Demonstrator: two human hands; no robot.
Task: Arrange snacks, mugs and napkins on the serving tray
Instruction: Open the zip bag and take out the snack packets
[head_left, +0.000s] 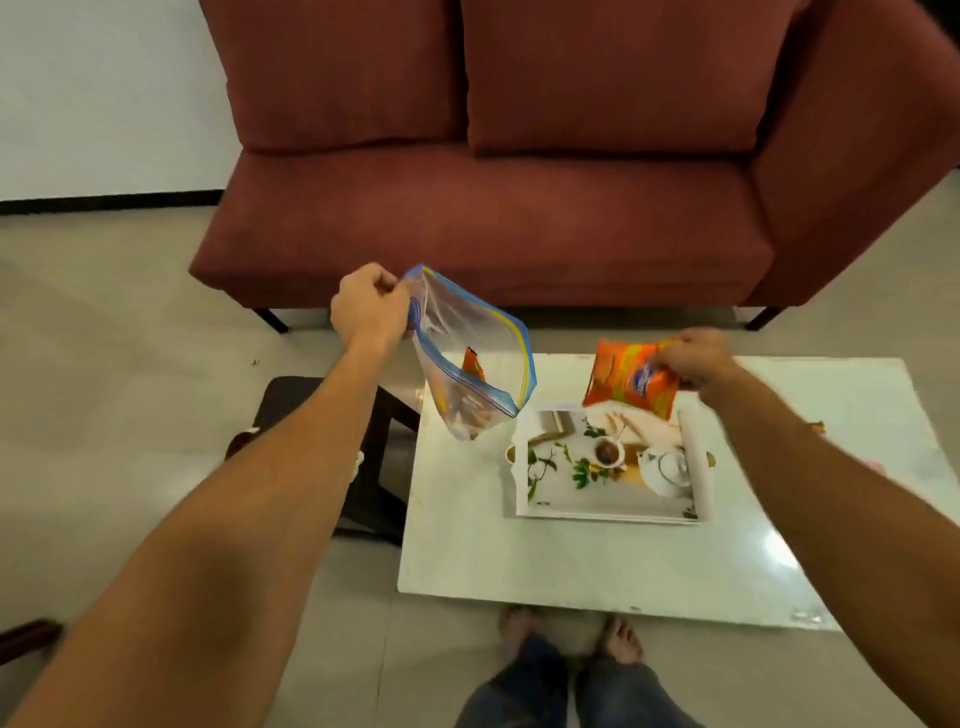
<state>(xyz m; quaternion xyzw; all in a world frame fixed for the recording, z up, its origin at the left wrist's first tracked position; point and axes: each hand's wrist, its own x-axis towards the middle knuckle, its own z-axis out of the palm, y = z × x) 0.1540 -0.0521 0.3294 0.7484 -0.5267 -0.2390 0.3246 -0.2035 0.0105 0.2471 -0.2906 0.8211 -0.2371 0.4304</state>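
Head view, looking down at a white low table (571, 561) with a red sofa (519, 208) behind it.

Left hand (370, 310): fist closed around the top edge of a clear zip bag (470, 358), pinching it near the blue zip strip. Bag hangs in the air over the table's far left corner, mouth gaping open and tilted toward the camera. Inside: one small orange packet (474, 365) standing near the mouth, more pale and yellowish stuff at the bottom, too blurred to identify.

Right hand (693, 358): fingers clamped on the right end of an orange snack packet (631, 378). Packet is held in the air above the far edge of the tray, not touching it as far as I can tell.

Tray (522, 478): white, rectangular, small handles on left and right sides, sits flat on the table. Its floor carries a printed picture of a teapot, cup and leaves. No real items visible on it.

Dark stool or side table (382, 467) sits on the floor just left of the white table. Person's bare feet (571, 636) and jeans at the near table edge.
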